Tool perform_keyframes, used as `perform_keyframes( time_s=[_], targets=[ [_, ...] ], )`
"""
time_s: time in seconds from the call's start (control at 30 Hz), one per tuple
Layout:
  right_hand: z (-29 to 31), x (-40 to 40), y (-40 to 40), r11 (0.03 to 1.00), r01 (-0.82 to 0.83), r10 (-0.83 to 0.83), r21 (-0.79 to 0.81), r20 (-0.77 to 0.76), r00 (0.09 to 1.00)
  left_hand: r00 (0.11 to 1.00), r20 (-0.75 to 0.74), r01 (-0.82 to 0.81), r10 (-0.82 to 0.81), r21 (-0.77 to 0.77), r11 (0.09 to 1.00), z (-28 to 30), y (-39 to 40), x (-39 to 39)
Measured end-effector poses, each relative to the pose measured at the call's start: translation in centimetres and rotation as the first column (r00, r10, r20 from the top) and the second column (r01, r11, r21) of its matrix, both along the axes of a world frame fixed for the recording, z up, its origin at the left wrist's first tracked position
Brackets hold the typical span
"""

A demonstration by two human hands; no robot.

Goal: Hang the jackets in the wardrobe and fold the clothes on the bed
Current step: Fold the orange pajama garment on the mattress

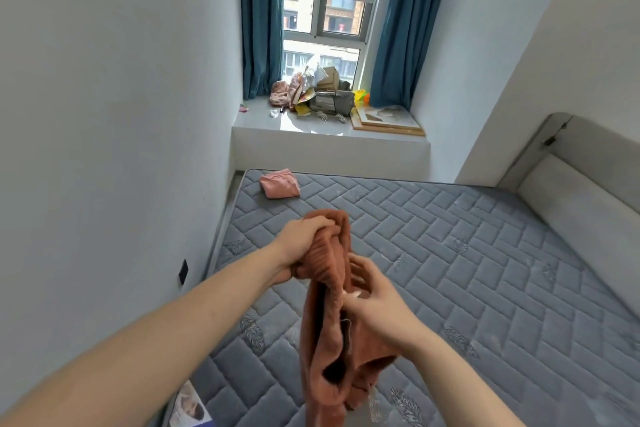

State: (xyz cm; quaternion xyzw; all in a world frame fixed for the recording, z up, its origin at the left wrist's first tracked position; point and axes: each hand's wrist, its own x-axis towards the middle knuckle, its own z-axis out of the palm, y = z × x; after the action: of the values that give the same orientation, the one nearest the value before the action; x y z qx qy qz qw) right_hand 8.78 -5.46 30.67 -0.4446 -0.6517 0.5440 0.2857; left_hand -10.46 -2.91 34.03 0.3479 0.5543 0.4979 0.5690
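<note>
I am holding the rust knit (pixel 325 322) bunched above the bed (pixel 450 253), left hand (pixel 304 239) gripping its ribbed top, right hand (pixel 374 302) pinching lower; it looks soft, light and floppy, best held by the edges.

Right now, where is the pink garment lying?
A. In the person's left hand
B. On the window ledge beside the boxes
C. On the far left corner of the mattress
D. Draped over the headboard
C. The pink garment lies folded on the gray mattress at its far left corner, below the window ledge, while both hands hold the rust-brown garment.
</note>
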Motion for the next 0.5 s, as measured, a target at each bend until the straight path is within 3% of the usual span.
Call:
perform_keyframes(
  time_s=[0.07,0.13,0.23,0.3,0.33,0.4,0.43,0.47,0.5],
  targets=[
    [0.0,-0.4,-0.5,0.998,-0.009,0.008,0.054,0.027,1.0,0.987,0.086,0.14,-0.138,-0.027,0.99,1.2,0.5,0.4],
    [0.0,0.2,0.1,0.995,0.072,-0.075,0.073,0.035,0.997,0.963,0.073,0.263,-0.261,-0.018,0.965,2.1,0.9,0.2],
    [-1.0,1.3,1.0,0.988,0.135,-0.146,0.079,0.154,0.977,0.908,-0.164,0.396,-0.386,0.033,0.918,2.9,1.0,-1.2],
    [-1.4,1.8,1.4,0.982,0.189,-0.191,0.031,0.146,0.971,0.835,-0.384,0.417,-0.394,-0.026,0.909,2.8,0.6,-2.8],
    [-1.6,2.1,1.7,0.975,0.222,-0.221,0.003,0.116,0.969,0.742,-0.552,0.419,-0.382,-0.064,0.906,2.5,0.3,-3.7],
    [-1.3,2.5,2.4,0.961,0.271,-0.268,-0.06,0.06,0.962,0.385,-0.873,0.405,-0.299,-0.131,0.905,1.1,-0.2,-5.5],
    [-1.0,2.6,2.7,0.961,0.265,-0.262,-0.072,0.048,0.964,0.232,-0.945,0.374,-0.229,-0.131,0.918,0.2,-0.5,-6.4],
    [-0.7,2.6,3.0,0.969,0.24,-0.236,-0.063,0.057,0.97,0.164,-0.972,0.328,-0.168,-0.107,0.938,-0.8,-0.7,-7.2],
    [-0.5,2.6,3.3,0.978,0.204,-0.2,-0.034,0.094,0.975,0.155,-0.981,0.281,-0.112,-0.065,0.958,-1.8,-0.9,-8.0]
  ],
)
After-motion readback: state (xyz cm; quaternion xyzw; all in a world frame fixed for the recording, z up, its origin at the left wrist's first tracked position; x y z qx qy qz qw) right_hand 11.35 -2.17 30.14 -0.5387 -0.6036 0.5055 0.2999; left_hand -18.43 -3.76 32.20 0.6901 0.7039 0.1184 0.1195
